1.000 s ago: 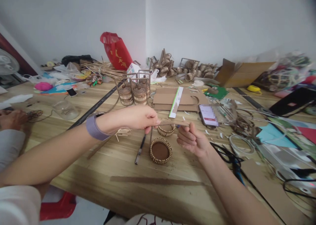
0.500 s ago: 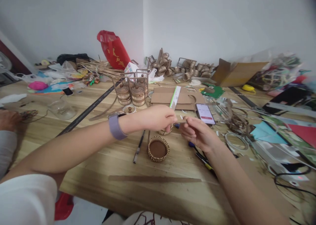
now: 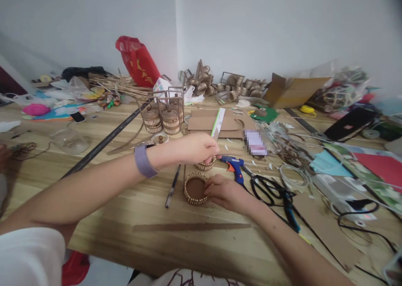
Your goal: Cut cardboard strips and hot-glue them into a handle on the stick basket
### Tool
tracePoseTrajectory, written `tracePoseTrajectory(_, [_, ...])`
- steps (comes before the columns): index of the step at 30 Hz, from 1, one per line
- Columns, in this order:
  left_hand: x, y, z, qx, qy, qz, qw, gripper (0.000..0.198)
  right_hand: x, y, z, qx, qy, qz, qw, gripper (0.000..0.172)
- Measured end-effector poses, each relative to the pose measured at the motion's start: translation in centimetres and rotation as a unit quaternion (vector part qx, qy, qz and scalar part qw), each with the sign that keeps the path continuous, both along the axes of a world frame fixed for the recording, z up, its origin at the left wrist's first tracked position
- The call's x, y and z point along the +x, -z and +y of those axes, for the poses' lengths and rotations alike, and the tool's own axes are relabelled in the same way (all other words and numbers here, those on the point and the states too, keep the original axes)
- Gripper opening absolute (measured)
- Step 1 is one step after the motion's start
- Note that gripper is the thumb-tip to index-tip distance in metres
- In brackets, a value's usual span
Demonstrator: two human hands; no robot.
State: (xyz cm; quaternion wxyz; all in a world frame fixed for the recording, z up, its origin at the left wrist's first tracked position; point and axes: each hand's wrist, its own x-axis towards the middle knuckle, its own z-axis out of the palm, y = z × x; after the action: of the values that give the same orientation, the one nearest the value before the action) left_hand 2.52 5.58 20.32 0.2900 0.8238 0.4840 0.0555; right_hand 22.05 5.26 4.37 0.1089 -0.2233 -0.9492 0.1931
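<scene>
Hand and Basket Positions at the Worktable

The front basket (image 3: 195, 200), a round, open-topped part with a beaded-looking rim and a brown floor, stands upright on the wooden table (image 3: 125, 210). The rear basket (image 3: 204, 166), of similar build, sits just behind it, partly hidden by the left hand (image 3: 199, 147). The fingers of this hand are bent and bunched at the rear basket's rim; whether they clamp anything cannot be told. A purple band (image 3: 145, 161) encircles the left wrist.

The right hand (image 3: 230, 194) is at the right side of the front basket, curled fingertips over its rim. Whether they grip the wall cannot be told.

A pen (image 3: 171, 189) lies left of the front basket. A flat brown strip (image 3: 191, 227) lies nearer the person. A blue glue gun (image 3: 238, 168) lies right of the rear basket, with black-handled scissors (image 3: 264, 192) beyond the right hand.
</scene>
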Motion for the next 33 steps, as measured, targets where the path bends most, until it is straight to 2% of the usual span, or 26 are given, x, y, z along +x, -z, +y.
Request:
tracePoseTrajectory(3, [0.1,-0.3,-0.1,0.008,0.013,0.007,1.0,0.037,-1.0,0.6,-1.2,0.03,0.009,-0.02,0.999,0.017])
tracePoseTrajectory(8, [-0.1,-0.7,-0.4,0.014,0.06,0.022,0.998,0.035,-2.6,0.4,-3.7,0.062,0.017,-0.06,0.996,0.015])
tracePoseTrajectory(10, [-0.2,-0.7,-0.5,0.027,0.075,0.029,0.996,0.035,-2.4,-0.1,-3.8,0.005,0.041,0.006,0.999,0.016])
tracePoseTrajectory(12, [-0.3,-0.6,-0.6,0.043,0.09,0.037,0.994,0.034,-1.4,-1.2,-3.1,-0.09,0.115,0.126,0.981,0.02])
tracePoseTrajectory(13, [-0.4,-0.6,-0.6,0.05,0.094,0.043,0.993,0.034,-0.7,-2.0,-2.6,-0.142,0.175,0.19,0.955,0.023])
tracePoseTrajectory(14, [-0.4,-0.5,-0.7,0.055,0.095,0.05,0.993,0.033,0.1,-2.9,-2.1,-0.199,0.237,0.249,0.918,0.027])
tracePoseTrajectory(15, [-0.3,-0.5,-0.7,0.059,0.094,0.058,0.992,0.033,0.8,-4.0,-1.7,-0.267,0.287,0.307,0.867,0.032])
tracePoseTrajectory(17, [-0.2,-0.5,-0.8,0.066,0.088,0.073,0.991,0.033,1.8,-6.3,-1.3,-0.419,0.307,0.371,0.769,0.045])
tracePoseTrajectory(18, [-0.1,-0.6,-0.9,0.069,0.086,0.078,0.991,0.034,2.1,-7.3,-1.4,-0.474,0.298,0.371,0.741,0.05])
tracePoseTrajectory(19, [-0.1,-0.7,-0.9,0.072,0.086,0.082,0.99,0.034,2.1,-8.3,-1.6,-0.504,0.289,0.365,0.727,0.053])
tracePoseTrajectory(21, [0.1,-0.8,-1.1,0.079,0.086,0.096,0.989,0.034,1.8,-9.5,-2.2,-0.522,0.287,0.354,0.721,0.049])
tracePoseTrajectory(23, [0.4,-0.8,-1.3,0.087,0.083,0.113,0.986,0.034,1.1,-9.9,-2.8,-0.522,0.298,0.353,0.717,0.045])
tracePoseTrajectory(26, [0.8,-0.3,-1.6,0.1,0.088,0.101,0.986,0.033,0.5,-9.6,-3.0,-0.528,0.305,0.352,0.71,0.045])
tracePoseTrajectory(33, [1.9,0.9,-1.4,0.093,0.096,0.059,0.989,0.032,0.6,-9.2,-2.7,-0.535,0.283,0.337,0.721,0.046])
